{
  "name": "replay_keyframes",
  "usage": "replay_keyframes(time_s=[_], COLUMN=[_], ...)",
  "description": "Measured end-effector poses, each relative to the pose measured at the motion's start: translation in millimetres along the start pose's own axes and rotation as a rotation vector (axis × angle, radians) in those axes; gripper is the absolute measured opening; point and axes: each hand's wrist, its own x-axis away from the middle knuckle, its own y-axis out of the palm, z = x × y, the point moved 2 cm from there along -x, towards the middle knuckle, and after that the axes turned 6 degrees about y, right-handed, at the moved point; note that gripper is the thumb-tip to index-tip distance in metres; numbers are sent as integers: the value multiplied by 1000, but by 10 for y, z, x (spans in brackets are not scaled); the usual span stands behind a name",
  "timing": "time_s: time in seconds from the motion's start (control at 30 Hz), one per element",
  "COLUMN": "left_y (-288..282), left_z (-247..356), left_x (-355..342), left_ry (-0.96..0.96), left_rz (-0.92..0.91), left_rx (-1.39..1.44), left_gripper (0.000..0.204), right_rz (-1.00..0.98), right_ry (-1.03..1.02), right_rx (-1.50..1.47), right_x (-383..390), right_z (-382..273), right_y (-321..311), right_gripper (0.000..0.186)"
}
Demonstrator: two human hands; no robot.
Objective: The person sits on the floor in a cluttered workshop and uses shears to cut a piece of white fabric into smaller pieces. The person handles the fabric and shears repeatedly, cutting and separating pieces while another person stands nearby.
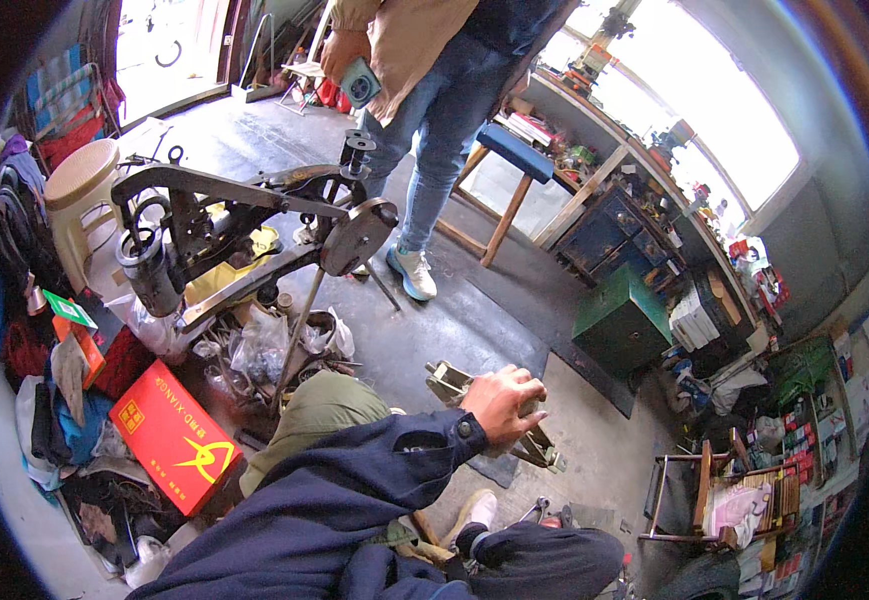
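Pale metal is showing on either side of the left hand (502,408): a long, narrow metal frame (542,448), low over the floor (604,425) in front of the seated person. The fingers are curling over its middle, the thumb opposing them and apparently gripping; their underside is staying hidden, and the right hand is not showing. Judging by this hold, the person is steadying or positioning the frame, so the next move is probably calling for a firm, central grip while its ends are clearing nearby things. Whether it is touching the floor, I cannot tell. Left of the frame, a red box (176,437) is lying; beyond it to the left, a dark machine (244,198) is standing; farther ahead, another person is holding a phone (360,83).
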Motion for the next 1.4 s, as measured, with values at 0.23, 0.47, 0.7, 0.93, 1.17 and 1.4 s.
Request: replay_keyframes(time_s=[0.23,0.47,0.7,0.93,1.17,1.4], left_y=[-49,49,173,219,268,258], left_z=[66,49,109,77,9,-44], left_x=[-42,-97,-75,-53,-15,22], left_ry=[-8,20,-74,-70,-118,-124], left_rz=[32,-44,-57,-63,-53,-68], left_rx=[18,6,122,68,110,101], left_gripper=[26,21,18,21,22,23], right_rz=[-86,-71,11,182,249,274], right_ry=[-2,120,327,445,445,405], right_rx=[40,-48,-221,-274,-296,-429], right_x=[337,562,537,398,18,452], right_z=[-87,170,354,507,705,753], right_y=[1122,1970,2193,2164,2275,2530], right_gripper=[43,46,48,39,43,52])
